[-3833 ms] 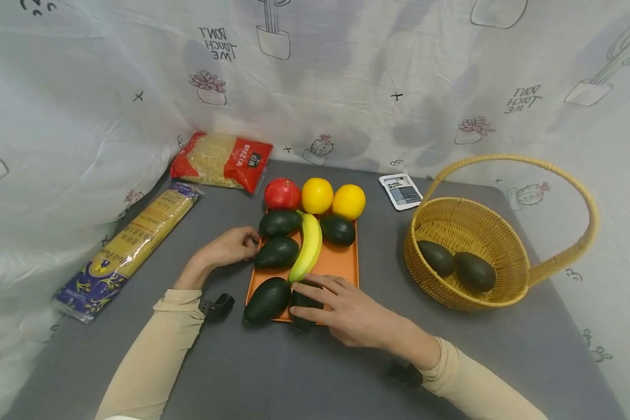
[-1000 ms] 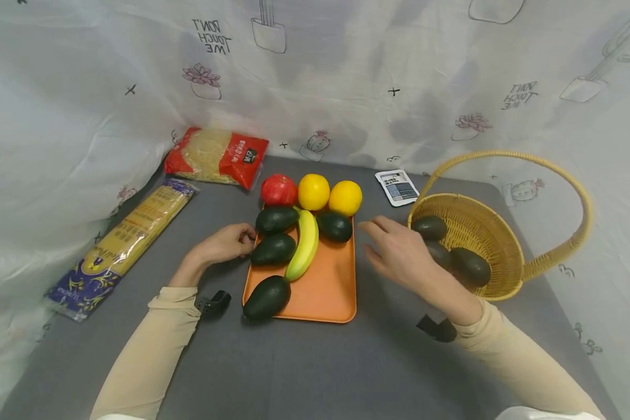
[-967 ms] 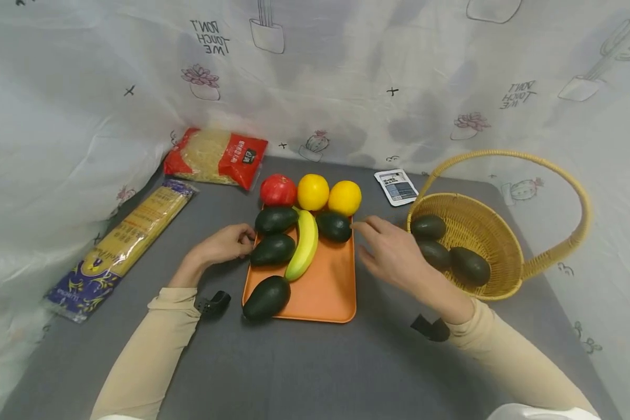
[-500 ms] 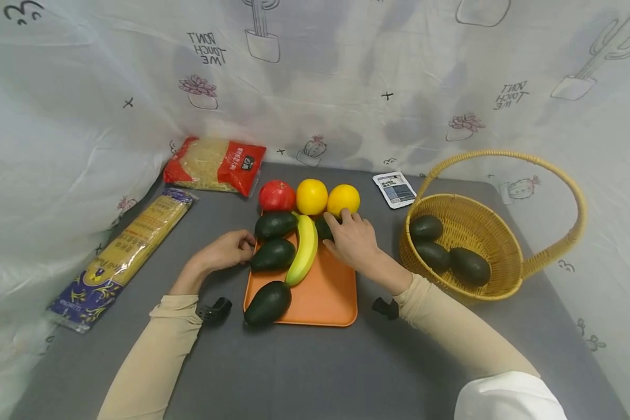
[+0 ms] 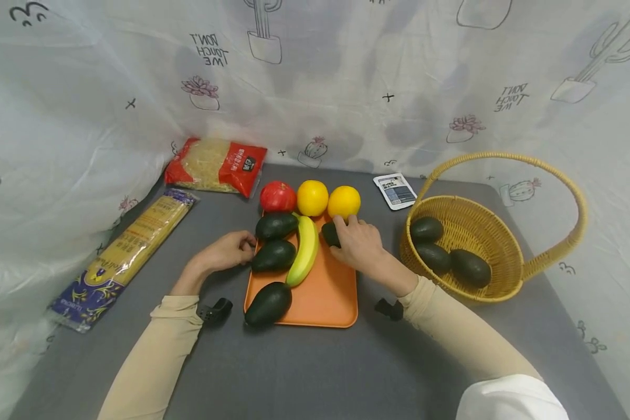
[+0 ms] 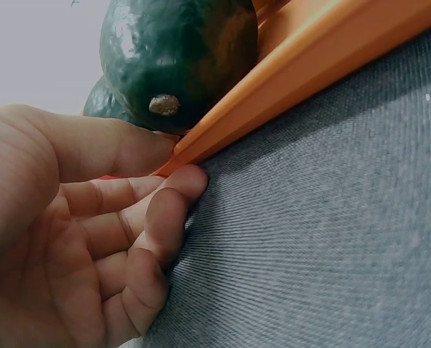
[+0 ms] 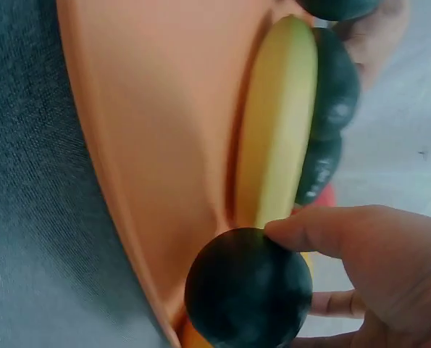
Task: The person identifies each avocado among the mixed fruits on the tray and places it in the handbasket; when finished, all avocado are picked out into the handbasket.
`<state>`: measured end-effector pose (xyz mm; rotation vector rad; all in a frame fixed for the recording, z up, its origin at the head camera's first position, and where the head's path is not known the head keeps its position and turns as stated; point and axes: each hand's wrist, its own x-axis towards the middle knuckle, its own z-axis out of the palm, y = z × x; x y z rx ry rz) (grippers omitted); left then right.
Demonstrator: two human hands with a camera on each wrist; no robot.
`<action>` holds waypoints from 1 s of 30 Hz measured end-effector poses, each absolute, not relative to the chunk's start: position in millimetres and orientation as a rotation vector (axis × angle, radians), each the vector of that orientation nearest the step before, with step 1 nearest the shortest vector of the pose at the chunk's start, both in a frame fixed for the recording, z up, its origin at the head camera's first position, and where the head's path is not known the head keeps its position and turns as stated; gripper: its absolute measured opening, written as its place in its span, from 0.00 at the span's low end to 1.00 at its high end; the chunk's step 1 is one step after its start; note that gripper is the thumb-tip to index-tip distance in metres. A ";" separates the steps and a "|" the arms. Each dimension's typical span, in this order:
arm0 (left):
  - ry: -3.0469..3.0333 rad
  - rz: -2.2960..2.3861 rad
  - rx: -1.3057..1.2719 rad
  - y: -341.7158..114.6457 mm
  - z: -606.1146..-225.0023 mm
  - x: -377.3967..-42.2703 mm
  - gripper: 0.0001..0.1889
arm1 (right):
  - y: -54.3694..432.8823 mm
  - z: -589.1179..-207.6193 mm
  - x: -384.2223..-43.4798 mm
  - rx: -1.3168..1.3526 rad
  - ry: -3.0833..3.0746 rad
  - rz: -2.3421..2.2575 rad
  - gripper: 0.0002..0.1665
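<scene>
In the head view, my left hand (image 5: 226, 252) is at the left edge of an orange tray (image 5: 328, 297). The left wrist view shows its thumb and fingertips pinching the tray's rim (image 6: 273, 90). My right hand (image 5: 361, 248) grips a dark green avocado (image 5: 329, 233) at the tray's upper right, its far side covered by the fingers. Up close, the right thumb presses on that avocado (image 7: 248, 290). A banana (image 5: 304, 251) lies along the tray's middle. Left of it are an upper avocado (image 5: 275, 226), a middle avocado (image 5: 273, 255) and a lower avocado (image 5: 268, 303).
A pomegranate (image 5: 278, 197) and two yellow fruits (image 5: 312, 198) line the tray's far edge. At right stands a tall-handled wicker basket (image 5: 496, 233) holding three avocados. A red-ended food bag (image 5: 215, 165), a long noodle pack (image 5: 126, 256) and a white packet (image 5: 395, 191) lie around.
The avocado from the tray's lower middle now lies in the basket. My right hand has come back from beside the basket onto the upper right avocado. My left hand stays at the rim.
</scene>
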<state>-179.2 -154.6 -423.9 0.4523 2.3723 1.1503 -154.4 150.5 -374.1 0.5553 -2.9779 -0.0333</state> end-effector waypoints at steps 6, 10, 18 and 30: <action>2.373 1.163 0.453 -154.9 -427.6 -181.4 0.17 | 178.3 -341.9 -139.9 0.516 -2.954 0.150 0.36; 2.372 1.151 0.453 -155.8 -425.6 -181.8 0.18 | 211.8 -316.3 -128.8 0.464 -2.926 0.176 0.38; 2.361 1.145 0.459 -154.3 -422.7 -182.6 0.18 | 298.7 -283.2 -122.9 0.164 -3.062 0.076 0.39; 2.379 1.157 0.451 -153.3 -424.4 -179.3 0.18 | 375.1 -301.7 -163.2 -0.007 -3.293 0.042 0.38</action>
